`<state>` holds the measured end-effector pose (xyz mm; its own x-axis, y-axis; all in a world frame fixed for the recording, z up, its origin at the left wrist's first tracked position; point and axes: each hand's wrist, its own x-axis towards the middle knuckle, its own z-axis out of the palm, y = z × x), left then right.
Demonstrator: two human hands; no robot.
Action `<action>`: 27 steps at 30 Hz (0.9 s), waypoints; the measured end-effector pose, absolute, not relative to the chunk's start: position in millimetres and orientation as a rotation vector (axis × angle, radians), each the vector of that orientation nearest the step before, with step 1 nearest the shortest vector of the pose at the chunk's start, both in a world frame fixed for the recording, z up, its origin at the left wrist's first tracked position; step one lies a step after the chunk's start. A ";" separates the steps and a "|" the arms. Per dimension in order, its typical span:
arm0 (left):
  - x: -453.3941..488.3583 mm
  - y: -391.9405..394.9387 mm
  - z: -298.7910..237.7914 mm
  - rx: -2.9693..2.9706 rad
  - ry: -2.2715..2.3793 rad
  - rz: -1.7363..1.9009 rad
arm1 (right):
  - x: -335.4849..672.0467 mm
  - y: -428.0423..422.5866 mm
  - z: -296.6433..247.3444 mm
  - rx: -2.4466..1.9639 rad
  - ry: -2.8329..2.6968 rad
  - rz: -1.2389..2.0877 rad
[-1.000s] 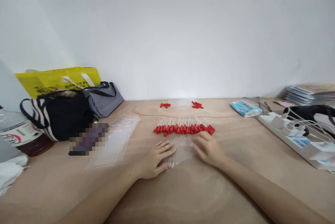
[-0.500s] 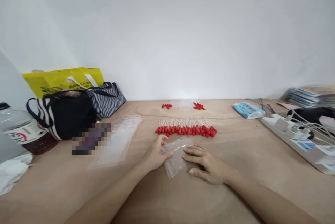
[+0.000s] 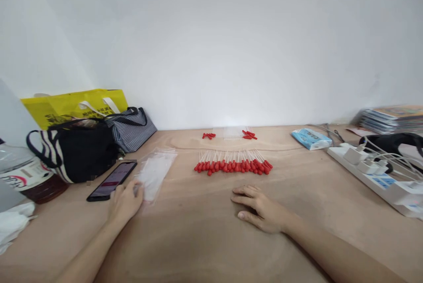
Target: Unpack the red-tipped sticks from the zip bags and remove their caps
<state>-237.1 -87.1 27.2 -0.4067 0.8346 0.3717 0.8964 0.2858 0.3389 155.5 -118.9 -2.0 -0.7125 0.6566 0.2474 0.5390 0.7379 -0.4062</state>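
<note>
Left hand (image 3: 126,201) at the clear plastic bags (image 3: 156,169), right hand (image 3: 262,210) flat on the wooden table (image 3: 198,243).
The left hand's curled fingers lie on the near end of the bags, just beside a smartphone (image 3: 112,180); I cannot tell whether they pinch one. The right hand rests palm down, spread and empty, near a row of red-tipped sticks (image 3: 233,164).

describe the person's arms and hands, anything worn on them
The left hand and right hand wear no gloves, rings, watch or bracelet that shows. The left arm and right arm are bare, no sleeves in view.
</note>
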 end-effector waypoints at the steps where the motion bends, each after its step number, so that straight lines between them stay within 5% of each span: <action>1: -236.2 -88.1 24.4 -1.591 -2.329 -0.686 | 155.4 -118.9 -1.8 -0.919 -2.563 0.427; 4: -217.7 -92.7 23.4 -1.573 -1.953 -0.769 | 155.1 -118.7 -2.1 -0.918 -2.543 0.400; 8: -170.5 -98.1 29.1 -2.261 -1.518 -0.913 | 156.8 -116.0 -5.0 -0.959 -2.504 0.347; 14: -102.1 -99.5 25.6 -3.165 -1.146 -0.407 | 164.5 -108.2 -10.7 -1.068 -2.435 0.228; 18: -89.4 -94.2 20.5 -3.315 -1.075 -0.183 | 165.6 -106.7 -11.5 -1.144 -2.474 0.248; 27: -94.4 -91.5 9.1 -3.318 -1.168 -0.411 | 164.2 -106.4 -9.4 -1.159 -2.478 0.299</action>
<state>-94.4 -91.5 9.1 0.7650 0.6390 0.0805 0.5486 -0.7120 0.4383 164.2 -106.4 -9.4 -0.5835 0.7713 0.2542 0.6885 0.6359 -0.3488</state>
